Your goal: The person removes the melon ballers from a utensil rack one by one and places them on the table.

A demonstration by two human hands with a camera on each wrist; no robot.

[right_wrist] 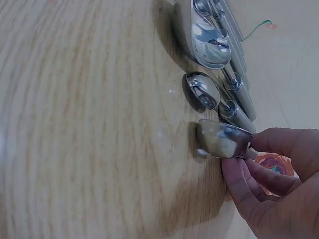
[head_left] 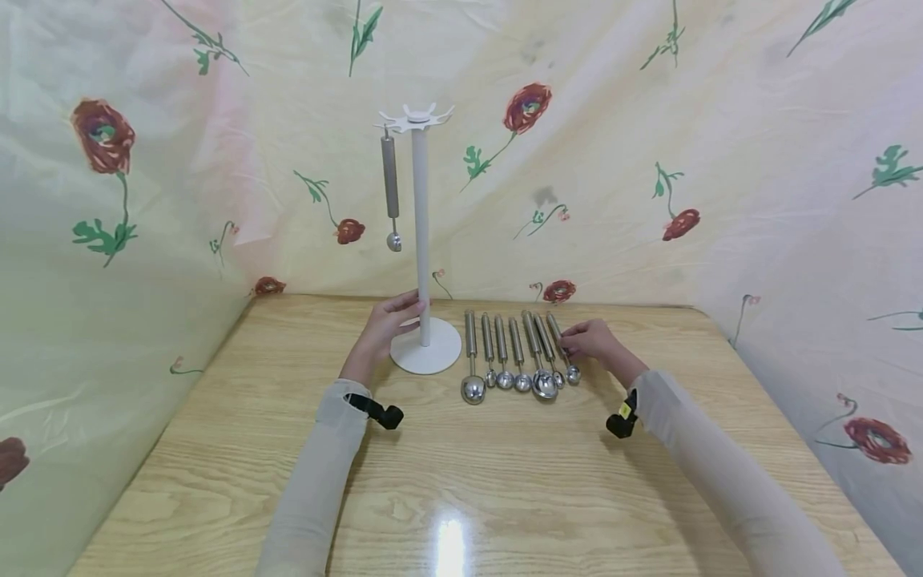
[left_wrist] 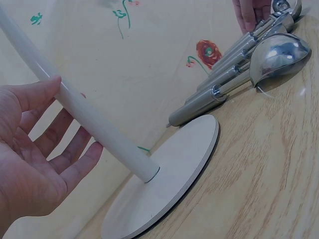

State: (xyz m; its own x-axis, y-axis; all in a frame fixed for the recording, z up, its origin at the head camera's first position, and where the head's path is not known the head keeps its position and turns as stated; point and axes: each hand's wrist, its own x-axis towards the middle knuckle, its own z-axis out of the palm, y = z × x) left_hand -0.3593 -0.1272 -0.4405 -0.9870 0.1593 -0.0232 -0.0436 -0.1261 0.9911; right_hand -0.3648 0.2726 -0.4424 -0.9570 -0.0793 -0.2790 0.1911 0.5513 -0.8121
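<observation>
My left hand (head_left: 387,327) holds the white pole (head_left: 421,224) of an upright stand low down, just above its round base (head_left: 445,353). In the left wrist view the thumb and fingers (left_wrist: 82,149) lie against opposite sides of the pole. A grey-handled spoon with a small round bowl (head_left: 390,176) hangs from the left of the stand's hooked top (head_left: 418,119). At the right end of a row of steel utensils, my right hand (head_left: 594,343) pinches the round-bowled spoon (right_wrist: 222,139) behind its bowl. The fingers hide part of its handle.
Several steel spoons and scoops (head_left: 505,379) lie side by side right of the base, handles toward the back. Two have larger bowls, one being the big spoon (head_left: 473,389) nearest the stand. A flowered cloth (head_left: 613,160) rises behind the wooden table (head_left: 519,481).
</observation>
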